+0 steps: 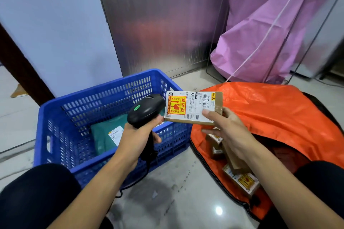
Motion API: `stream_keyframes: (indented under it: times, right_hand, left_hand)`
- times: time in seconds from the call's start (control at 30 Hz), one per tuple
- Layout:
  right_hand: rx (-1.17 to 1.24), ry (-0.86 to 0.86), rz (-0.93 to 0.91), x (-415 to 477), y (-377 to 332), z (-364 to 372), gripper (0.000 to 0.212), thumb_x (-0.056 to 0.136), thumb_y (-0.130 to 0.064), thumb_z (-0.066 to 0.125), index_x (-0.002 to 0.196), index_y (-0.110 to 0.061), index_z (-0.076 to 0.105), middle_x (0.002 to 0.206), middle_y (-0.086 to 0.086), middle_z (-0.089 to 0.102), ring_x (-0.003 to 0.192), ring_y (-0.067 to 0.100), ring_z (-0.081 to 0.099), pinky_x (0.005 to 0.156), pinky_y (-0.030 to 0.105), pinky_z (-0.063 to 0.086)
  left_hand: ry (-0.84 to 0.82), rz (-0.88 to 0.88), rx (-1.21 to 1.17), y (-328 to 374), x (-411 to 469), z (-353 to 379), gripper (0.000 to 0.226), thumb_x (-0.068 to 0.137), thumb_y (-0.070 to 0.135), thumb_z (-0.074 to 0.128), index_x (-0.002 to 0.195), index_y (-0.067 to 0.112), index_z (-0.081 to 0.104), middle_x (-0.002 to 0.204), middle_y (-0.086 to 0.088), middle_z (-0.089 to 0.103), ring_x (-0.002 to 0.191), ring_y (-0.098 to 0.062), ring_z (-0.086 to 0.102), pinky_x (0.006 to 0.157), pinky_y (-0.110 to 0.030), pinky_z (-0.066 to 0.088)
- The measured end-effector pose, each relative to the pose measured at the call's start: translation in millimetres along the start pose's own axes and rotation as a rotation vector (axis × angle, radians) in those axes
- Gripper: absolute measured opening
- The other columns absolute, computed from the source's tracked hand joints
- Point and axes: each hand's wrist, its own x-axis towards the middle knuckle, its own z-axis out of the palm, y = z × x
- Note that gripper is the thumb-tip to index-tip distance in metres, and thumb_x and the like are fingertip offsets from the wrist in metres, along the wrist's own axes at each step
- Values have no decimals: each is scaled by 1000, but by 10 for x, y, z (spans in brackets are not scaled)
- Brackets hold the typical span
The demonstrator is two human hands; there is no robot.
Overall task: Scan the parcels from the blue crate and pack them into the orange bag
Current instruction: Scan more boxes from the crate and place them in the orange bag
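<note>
Gripping black handheld barcode scanner (146, 110) in left hand (138, 135), pinching flat brown cardboard parcel (191, 107) in right hand (226, 126), above blue slotted plastic crate's (55, 113) right rim. Keep thumb (209, 114) off white label (201, 105), tilt it toward scanner nose.

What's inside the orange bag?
A few brown cardboard parcels lie inside the orange bag, one with a yellow-and-red sticker. The right hand and its arm cover some of them, and the bag's folded top hides whatever lies deeper.

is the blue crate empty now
No, a green parcel lies on the bottom of the blue crate.
</note>
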Motion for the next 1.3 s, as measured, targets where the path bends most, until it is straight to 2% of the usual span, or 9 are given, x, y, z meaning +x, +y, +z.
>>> stream_keyframes:
  times: [0.27, 0.4, 0.53, 0.6, 0.67, 0.77, 0.9, 1.1, 1.3]
  right_hand:
    - [-23, 68, 6, 15, -3, -61, 41, 90, -35, 75, 126, -18, 63, 107, -3, 79, 102, 16, 75, 87, 43, 63]
    - [-104, 33, -43, 18, -25, -105, 36, 90, -27, 75, 124, -24, 65, 110, -4, 78, 105, 20, 74, 94, 50, 59]
    - [-174, 24, -106, 27, -15, -103, 45, 87, -27, 79, 129, -27, 62, 111, -4, 78, 101, 21, 75, 96, 49, 58]
    - [-208, 56, -116, 41, 2, -112, 53, 81, -41, 82, 128, -27, 62, 112, -4, 77, 99, 19, 75, 90, 43, 60]
    - [-249, 81, -112, 50, 17, -116, 61, 74, -53, 84, 124, -25, 63, 110, -1, 77, 97, 21, 75, 77, 35, 60]
    - [-268, 73, -107, 50, 31, -110, 51, 80, -49, 82, 119, -22, 65, 106, 0, 77, 89, 18, 72, 68, 31, 55]
    - [-204, 41, -80, 45, 13, -85, 37, 88, -45, 75, 115, -20, 70, 101, 3, 79, 89, 20, 73, 72, 34, 53]
    - [-126, 39, -45, 54, 42, -43, 40, 91, -43, 72, 121, -17, 67, 102, 2, 80, 97, 23, 76, 81, 40, 55]
    - [7, 71, 17, 20, 147, 80, 49, 89, -39, 74, 129, -13, 62, 106, 3, 80, 99, 22, 76, 86, 38, 58]
  left_hand:
    - [-39, 11, 26, -7, -17, 48, 15, 91, 27, 76, 102, 17, 78, 101, -22, 77, 57, -19, 62, 72, -32, 53]
    - [-27, 32, 82, -42, 18, 34, 9, 93, 28, 76, 88, 22, 81, 92, -19, 77, 57, -18, 57, 69, -35, 45]
    - [-41, 26, 135, -66, 54, 16, 10, 89, 25, 81, 79, 30, 81, 78, -21, 72, 58, -17, 54, 65, -34, 43]
    - [-17, 16, 124, -82, 58, 30, 5, 85, 24, 85, 83, 21, 81, 67, -16, 67, 55, -16, 54, 63, -31, 42]
    - [19, 25, 107, -105, 66, 44, 8, 83, 21, 86, 87, 16, 81, 76, -23, 70, 55, -16, 54, 63, -31, 42]
    - [67, 31, 59, -106, 71, 52, 7, 83, 17, 86, 89, 16, 82, 72, -15, 70, 54, -15, 52, 59, -25, 45]
    - [26, -29, 3, -101, 80, 58, 14, 82, 18, 86, 94, 15, 81, 68, 0, 68, 54, -14, 51, 56, -21, 45]
    - [-153, -228, -146, -138, 39, 172, 29, 81, 18, 85, 106, 7, 78, 79, -6, 72, 53, -15, 48, 51, -25, 47]
    - [-143, -221, -163, -164, 47, 207, 27, 84, 15, 83, 107, 5, 78, 79, -7, 74, 55, -14, 48, 54, -24, 48]
